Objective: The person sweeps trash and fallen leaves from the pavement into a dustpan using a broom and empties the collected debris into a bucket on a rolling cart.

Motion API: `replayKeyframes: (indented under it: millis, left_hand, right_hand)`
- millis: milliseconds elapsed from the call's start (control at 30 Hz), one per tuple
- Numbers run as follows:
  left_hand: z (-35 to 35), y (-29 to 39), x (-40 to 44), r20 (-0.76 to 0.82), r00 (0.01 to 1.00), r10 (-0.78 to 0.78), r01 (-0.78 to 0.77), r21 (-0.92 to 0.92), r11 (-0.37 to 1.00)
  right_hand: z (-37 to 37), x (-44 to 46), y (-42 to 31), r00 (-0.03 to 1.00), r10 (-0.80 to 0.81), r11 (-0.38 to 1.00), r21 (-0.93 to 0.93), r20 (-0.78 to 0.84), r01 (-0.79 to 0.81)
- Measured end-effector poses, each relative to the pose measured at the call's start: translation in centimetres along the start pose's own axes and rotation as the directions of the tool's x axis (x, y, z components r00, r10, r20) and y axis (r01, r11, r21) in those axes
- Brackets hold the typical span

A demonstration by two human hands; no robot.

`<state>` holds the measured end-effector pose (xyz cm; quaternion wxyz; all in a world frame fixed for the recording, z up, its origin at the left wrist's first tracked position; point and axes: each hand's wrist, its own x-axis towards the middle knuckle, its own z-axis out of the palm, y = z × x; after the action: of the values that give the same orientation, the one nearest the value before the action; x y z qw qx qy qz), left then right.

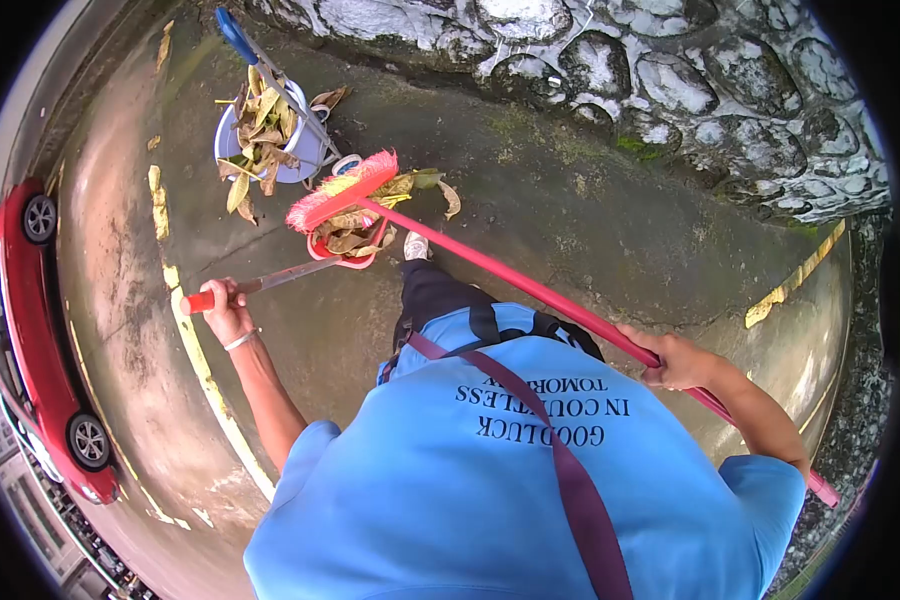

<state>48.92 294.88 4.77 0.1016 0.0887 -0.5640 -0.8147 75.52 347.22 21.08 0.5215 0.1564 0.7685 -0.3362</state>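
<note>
My left hand (229,314) is closed on the red-tipped handle of a long-handled dustpan (318,266), whose red pan holds dry leaves (346,243). My right hand (670,360) wraps round the pinkish-red pole of a broom (510,270). The broom's bristled head lies across the leaves, over the pan's far side; more yellow-brown leaves stick out to its right. Just beyond stands a pale bucket (310,150) heaped with leaves, some hanging over its rim. A blue-gripped metal handle (238,38) rises beside the bucket.
A rough stone wall (675,85) borders the pavement at the top right. On the left a red car (40,330) is parked beyond a worn yellow line (198,360). My shoe (416,246) is close to the dustpan. Another yellow line (795,275) lies at right.
</note>
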Motion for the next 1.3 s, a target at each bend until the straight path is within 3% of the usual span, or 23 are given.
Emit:
replayKeyframes:
  millis: [200,333,367,433,500,667,733,867,933,1000,1067,1100,1133,1200,1300]
  left_hand:
    - [-6.3,11.2,-7.0,-0.118,0.975,0.187,-0.186,0.027,0.982]
    - [-7.9,18.9,-10.2,-0.165,0.927,0.336,-0.324,0.093,0.941]
    - [-8.6,20.6,-10.4,-0.097,0.926,0.366,-0.356,0.107,0.928]
    - [-8.8,23.4,-10.5,-0.113,0.910,0.399,-0.385,0.123,0.914]
    - [-8.2,25.2,-10.2,-0.170,0.887,0.430,-0.412,0.131,0.902]
    - [-5.1,27.2,-6.5,-0.121,0.846,0.520,-0.506,0.126,0.853]
    - [-2.5,27.1,-4.1,-0.108,0.838,0.535,-0.522,0.124,0.844]
    - [3.7,23.9,2.1,0.019,0.796,0.605,-0.595,0.206,0.777]
    - [7.4,21.1,4.7,0.109,0.804,0.585,-0.590,0.276,0.759]
    - [10.5,17.1,6.7,0.226,0.865,0.448,-0.502,0.379,0.778]
    - [12.6,11.5,8.4,0.419,0.852,0.314,-0.509,0.515,0.690]
    - [13.8,8.7,8.5,0.584,0.733,0.349,-0.672,0.538,0.509]
    - [14.4,5.1,8.7,0.656,0.687,0.312,-0.711,0.519,0.474]
    - [15.3,-0.7,8.1,0.841,0.503,0.199,-0.823,0.396,0.407]
    - [15.1,-8.9,6.7,0.935,0.341,-0.099,-0.881,0.355,0.312]
  right_hand:
    - [-1.5,-0.3,-1.5,0.960,-0.271,0.935,-0.219,0.062,0.278]
    - [-1.2,-0.9,-3.3,0.940,-0.315,0.911,-0.236,0.132,0.339]
    - [-1.0,-0.8,-3.4,0.929,-0.345,0.900,-0.233,0.132,0.367]
    - [-0.5,-0.2,-3.9,0.906,-0.400,0.877,-0.228,0.138,0.422]
    - [-0.6,-0.1,-5.3,0.903,-0.410,0.866,-0.257,0.128,0.429]
    - [-1.0,0.4,-7.8,0.892,-0.451,0.856,-0.267,0.030,0.442]
    - [-0.7,2.2,-7.5,0.823,-0.564,0.817,-0.188,-0.066,0.544]
    - [0.2,6.1,-8.2,0.736,-0.641,0.764,-0.088,-0.219,0.639]
    - [0.3,7.5,-9.0,0.852,-0.486,0.850,0.119,-0.195,0.513]
    - [0.8,7.8,-10.1,0.916,-0.366,0.845,0.355,-0.164,0.401]
    - [1.8,8.9,-9.7,0.815,-0.486,0.773,0.280,-0.314,0.569]
    - [1.9,9.4,-9.7,0.752,-0.541,0.732,0.230,-0.375,0.641]
    - [1.7,8.9,-10.6,0.786,-0.494,0.731,0.312,-0.371,0.607]
    - [1.3,8.3,-11.9,0.858,-0.395,0.700,0.497,-0.330,0.513]
    - [0.6,8.3,-13.3,0.899,-0.351,0.615,0.660,-0.262,0.432]
